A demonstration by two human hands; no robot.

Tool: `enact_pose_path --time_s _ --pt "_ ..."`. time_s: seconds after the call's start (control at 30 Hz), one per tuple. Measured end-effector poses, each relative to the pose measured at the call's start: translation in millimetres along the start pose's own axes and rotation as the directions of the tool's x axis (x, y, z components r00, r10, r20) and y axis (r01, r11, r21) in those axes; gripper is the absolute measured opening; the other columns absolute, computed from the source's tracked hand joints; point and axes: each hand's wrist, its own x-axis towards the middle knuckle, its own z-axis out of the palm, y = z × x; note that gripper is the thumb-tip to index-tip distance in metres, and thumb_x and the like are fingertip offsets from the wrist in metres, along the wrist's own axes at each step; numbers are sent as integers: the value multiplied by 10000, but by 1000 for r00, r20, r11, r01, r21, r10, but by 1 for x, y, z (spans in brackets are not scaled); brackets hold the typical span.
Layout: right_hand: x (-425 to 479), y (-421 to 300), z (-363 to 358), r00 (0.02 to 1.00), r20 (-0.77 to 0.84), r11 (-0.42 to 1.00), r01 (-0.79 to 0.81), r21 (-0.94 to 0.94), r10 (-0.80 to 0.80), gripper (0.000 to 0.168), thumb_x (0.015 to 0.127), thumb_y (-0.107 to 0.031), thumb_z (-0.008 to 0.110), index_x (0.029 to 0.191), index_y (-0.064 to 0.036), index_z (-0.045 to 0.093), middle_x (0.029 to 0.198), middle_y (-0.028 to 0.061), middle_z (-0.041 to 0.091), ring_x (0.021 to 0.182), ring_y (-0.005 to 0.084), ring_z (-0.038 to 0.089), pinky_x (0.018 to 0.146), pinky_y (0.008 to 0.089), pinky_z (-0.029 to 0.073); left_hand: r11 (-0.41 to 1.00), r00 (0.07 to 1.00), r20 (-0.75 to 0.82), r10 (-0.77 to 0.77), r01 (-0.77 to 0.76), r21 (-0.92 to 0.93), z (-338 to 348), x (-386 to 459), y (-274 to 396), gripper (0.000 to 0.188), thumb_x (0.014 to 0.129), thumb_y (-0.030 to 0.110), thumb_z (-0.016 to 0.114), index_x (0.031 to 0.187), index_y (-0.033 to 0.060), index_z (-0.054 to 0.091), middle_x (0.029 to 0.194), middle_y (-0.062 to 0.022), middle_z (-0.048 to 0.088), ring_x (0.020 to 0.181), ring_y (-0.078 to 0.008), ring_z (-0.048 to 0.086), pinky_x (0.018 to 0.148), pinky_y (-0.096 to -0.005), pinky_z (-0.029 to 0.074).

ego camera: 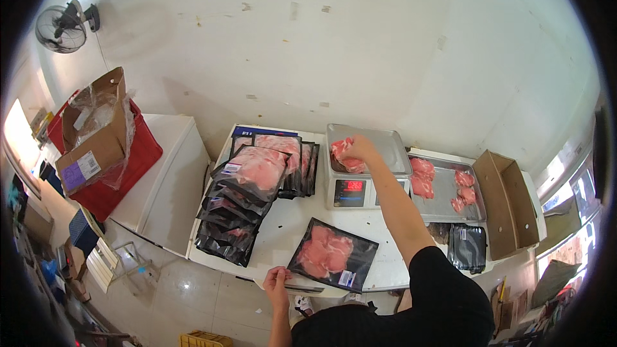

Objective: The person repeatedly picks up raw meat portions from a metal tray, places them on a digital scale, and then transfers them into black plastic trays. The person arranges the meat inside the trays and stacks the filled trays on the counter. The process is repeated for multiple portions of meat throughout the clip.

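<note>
My right hand (pixel 362 149) is over the metal tray of a digital scale (pixel 354 193), its fingers closed on slices of raw meat (pixel 341 148). More meat lies under that hand in the tray. At the table's front edge, my left hand (pixel 276 283) is curled beside the near left corner of a black-backed plastic bag (pixel 361 255). Whether its fingers grip that corner cannot be made out. Pink raw meat slices (pixel 325 250) show through the bag, which lies flat and bears a label.
Stacked packs of meat (pixel 255 168) spread across the left. Right of the scale, a metal tray (pixel 446 192) holds meat portions, beside black bags (pixel 466 248) and a cardboard box (pixel 506 202). A carton (pixel 96 130) sits on a red container (pixel 144 139) at far left.
</note>
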Motion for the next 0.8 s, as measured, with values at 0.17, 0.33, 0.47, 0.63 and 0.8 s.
enact_pose_path --time_s 0.17,0.33,0.47,0.63,0.8 --pt "-13 -14 5 997 -17 996 77 55 -76 742 539 -436 943 1144 -54 745 1071 189 754 1011 366 720 914 438 558 1000 1000 -7 -7 7 -4 -12 -1 0 141 1028 129 639 1071 -4 658 955 -91 686 851 -177 661 773 -319 555" --pt "-27 13 9 953 -262 963 201 181 -150 495 752 -273 821 1183 -49 723 1127 204 733 1071 372 699 928 460 555 1000 999 25 -22 21 19 -4 5 -11 151 1006 125 665 1063 -14 674 960 -94 697 829 -170 657 767 -306 560" --pt "-50 -11 0 929 -358 727 309 614 -92 526 781 -160 799 1269 -16 667 1095 170 737 1046 291 700 940 408 555 999 999 -5 -33 33 -20 -33 19 -16 105 1011 141 642 1069 53 647 966 -37 646 867 -172 634 775 -294 526" --pt "-106 50 -26 998 -63 48 63 997 -6 351 960 -165 742 1277 -38 661 1182 47 709 1081 150 673 954 309 545 886 957 112 268 -291 362 -32 21 -22 344 1014 292 646 1089 -40 700 903 -85 665 855 -205 601 765 -346 505" --pt "-223 88 -12 967 -5 -636 -164 754 -255 437 1029 -186 656 1421 -37 534 1451 99 580 1314 180 578 1141 298 460 952 987 -59 149 -127 279 57 9 39 243 1004 241 611 924 11 613 852 -72 566 810 -206 536 738 -350 456"
